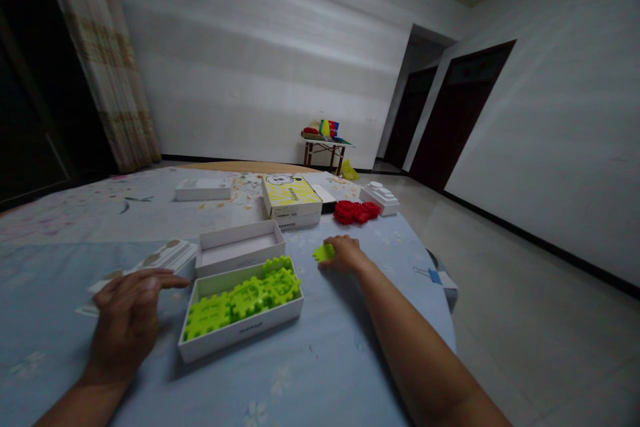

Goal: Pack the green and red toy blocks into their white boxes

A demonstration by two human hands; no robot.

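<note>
My right hand (343, 255) pinches a lime-green interlocking puzzle block (324, 253) at or just above the tablecloth, right of the boxes. To the left, my left hand (127, 310) holds nothing, its fingers stretched out towards a white box (235, 332). Several lime-green interlocking pieces (245, 297) fill that box. Right behind it lies an empty white box lid (240, 248). Partly behind my left fingers is a flat white tray-like piece (163, 257) with round brownish spots.
Farther back stand a yellow and white box (291, 197), a white box (203, 189), a red pile of pieces (356, 212) and a white case (381, 198). A blue binder clip (434, 276) grips the cloth at the table's right edge. A small table (325, 141) stands by the wall.
</note>
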